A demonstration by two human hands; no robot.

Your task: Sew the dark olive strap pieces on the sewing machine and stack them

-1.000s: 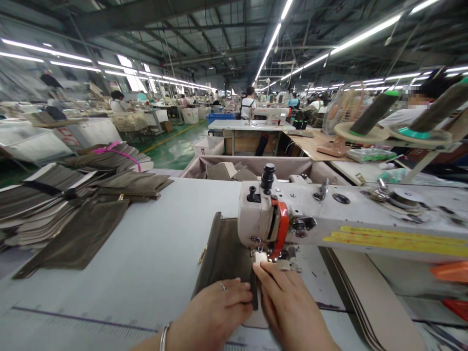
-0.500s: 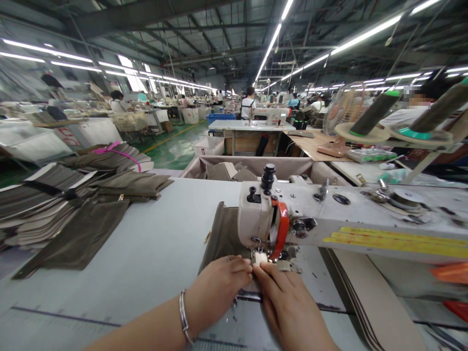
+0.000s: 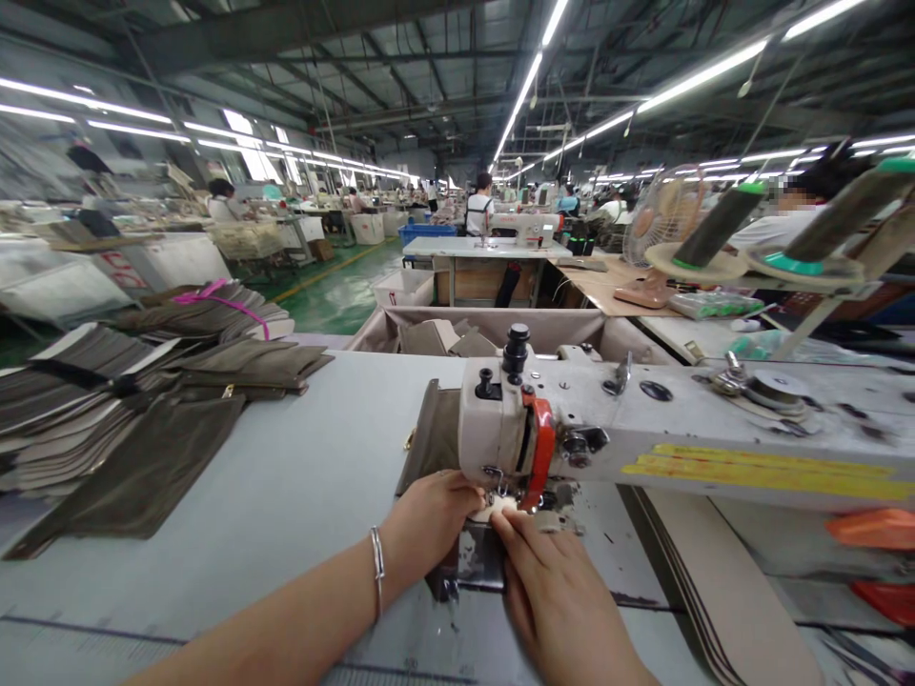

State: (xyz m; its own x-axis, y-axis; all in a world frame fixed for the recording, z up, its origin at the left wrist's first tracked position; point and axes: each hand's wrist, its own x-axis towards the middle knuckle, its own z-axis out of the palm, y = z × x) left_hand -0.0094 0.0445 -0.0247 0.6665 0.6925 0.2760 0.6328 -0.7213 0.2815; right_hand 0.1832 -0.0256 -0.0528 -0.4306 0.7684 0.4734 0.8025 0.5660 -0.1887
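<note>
A beige sewing machine (image 3: pixel 643 419) with an orange-red guard stands on the grey table (image 3: pixel 286 495). A dark olive fabric piece (image 3: pixel 437 433) lies under its head and runs away behind it. My left hand (image 3: pixel 429 519) rests on the fabric's near end just left of the presser foot, fingers curled and pressed down. My right hand (image 3: pixel 554 591) lies flat beside it, fingertips touching the fabric edge at the needle. The needle itself is hidden by my fingers and the machine head.
Stacks of olive fabric pieces (image 3: pixel 143 400) cover the table's left side. A bin of cut pieces (image 3: pixel 443 333) sits behind the table. Thread cones (image 3: pixel 715 229) and a fan (image 3: pixel 661 214) stand at right. Tan strips (image 3: pixel 721 581) hang off the right. Other people work at distant machines.
The fabric has fed away from me under the machine head. Both hands have followed it forward to the presser foot, and a dark plate now shows beneath them.
</note>
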